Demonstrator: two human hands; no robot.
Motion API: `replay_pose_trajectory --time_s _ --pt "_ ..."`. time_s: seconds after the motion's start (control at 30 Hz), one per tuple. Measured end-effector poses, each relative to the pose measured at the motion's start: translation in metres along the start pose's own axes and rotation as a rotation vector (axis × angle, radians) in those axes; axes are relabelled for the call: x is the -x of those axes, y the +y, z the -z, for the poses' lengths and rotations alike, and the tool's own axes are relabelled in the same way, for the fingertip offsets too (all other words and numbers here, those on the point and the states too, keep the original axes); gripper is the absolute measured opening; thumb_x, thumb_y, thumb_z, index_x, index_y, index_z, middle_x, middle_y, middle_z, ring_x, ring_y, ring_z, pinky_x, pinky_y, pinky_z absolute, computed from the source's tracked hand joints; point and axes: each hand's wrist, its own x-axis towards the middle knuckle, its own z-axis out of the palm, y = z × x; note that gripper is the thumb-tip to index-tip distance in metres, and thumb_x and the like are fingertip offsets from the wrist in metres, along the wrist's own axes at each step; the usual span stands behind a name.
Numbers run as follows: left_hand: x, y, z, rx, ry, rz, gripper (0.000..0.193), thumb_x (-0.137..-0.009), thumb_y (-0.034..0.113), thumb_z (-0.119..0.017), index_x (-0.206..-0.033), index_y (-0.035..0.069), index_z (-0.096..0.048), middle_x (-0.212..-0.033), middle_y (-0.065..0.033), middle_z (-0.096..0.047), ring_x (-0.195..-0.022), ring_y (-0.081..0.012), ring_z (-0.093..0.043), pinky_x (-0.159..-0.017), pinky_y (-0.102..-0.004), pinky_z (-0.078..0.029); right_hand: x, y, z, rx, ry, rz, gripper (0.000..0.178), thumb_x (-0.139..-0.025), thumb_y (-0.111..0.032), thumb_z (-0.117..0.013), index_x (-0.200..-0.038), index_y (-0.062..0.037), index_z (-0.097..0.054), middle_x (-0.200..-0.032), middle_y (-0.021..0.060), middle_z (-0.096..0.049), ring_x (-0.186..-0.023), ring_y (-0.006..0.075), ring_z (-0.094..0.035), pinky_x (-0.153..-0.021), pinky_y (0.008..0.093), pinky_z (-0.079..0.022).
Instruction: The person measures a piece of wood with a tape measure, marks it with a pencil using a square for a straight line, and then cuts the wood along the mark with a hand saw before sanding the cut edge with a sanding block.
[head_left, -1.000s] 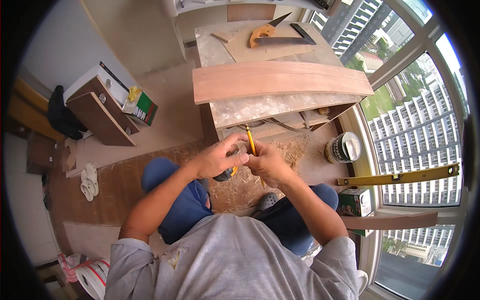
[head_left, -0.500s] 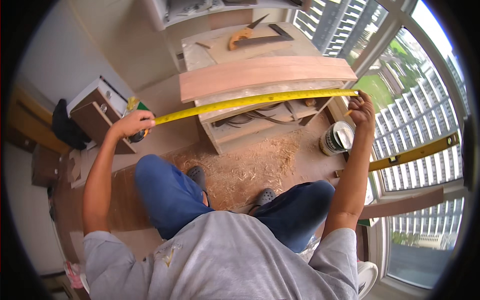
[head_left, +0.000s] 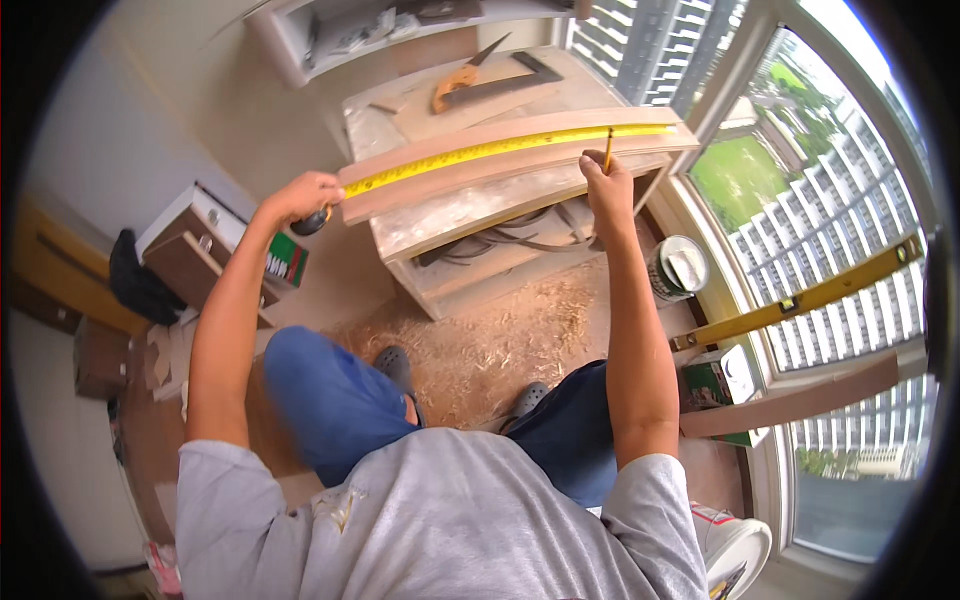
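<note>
A yellow tape measure (head_left: 490, 155) lies stretched along a long, pale wooden plank (head_left: 420, 193). My left hand (head_left: 300, 195) is closed around its dark case at the plank's left end. The blade's far end rests near the plank's right end, with no hand on it. Between the fingers of my right hand (head_left: 607, 183) is a thin yellow pencil (head_left: 609, 150), its dark end pointing up in front of the blade. That hand is at the plank's near edge, right of the middle; whether it touches the wood I cannot tell. The plank lies across a dusty wooden workbench (head_left: 425, 232).
Behind the plank lie a handsaw (head_left: 458, 85) and a dark carpenter's square (head_left: 515, 82). Wood shavings (head_left: 520, 315) cover the floor by my feet. A bucket (head_left: 680, 268) stands right of the bench. A yellow spirit level (head_left: 800, 300) and a curved board (head_left: 800, 400) lean near the window.
The tape's blade has moved from in front of the plank onto its top. My right hand has let go of the blade's end and moved left, with the pencil now upright.
</note>
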Motion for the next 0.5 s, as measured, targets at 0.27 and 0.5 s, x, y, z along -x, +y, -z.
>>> replay_pose_trajectory --time_s 0.27,0.5 --pt "0.072 -0.065 0.049 0.07 -0.095 0.117 0.03 -0.101 0.03 -0.062 -0.095 0.001 -0.07 -0.082 -0.0031 -0.067 -0.078 -0.0115 -0.062 -0.073 -0.0281 -0.05 0.031 -0.038 -0.056 0.497 -0.074 0.624 0.033 -0.098 -0.019 -0.068 -0.128 -0.0064 -0.067 -0.105 0.0177 -0.07 -0.091 0.0344 -0.07 -0.079 0.0423 -0.055" --pt "0.134 -0.148 0.055 0.109 -0.063 0.172 0.033 -0.102 0.031 -0.062 -0.097 0.0 -0.071 -0.085 -0.0045 -0.069 -0.078 -0.0128 -0.064 -0.073 -0.029 -0.053 0.029 -0.06 -0.143 0.798 -0.264 0.643 0.021 -0.098 -0.023 -0.064 -0.113 -0.0095 -0.071 -0.1 0.0158 -0.067 -0.085 0.0383 -0.068 -0.077 0.0496 -0.056"
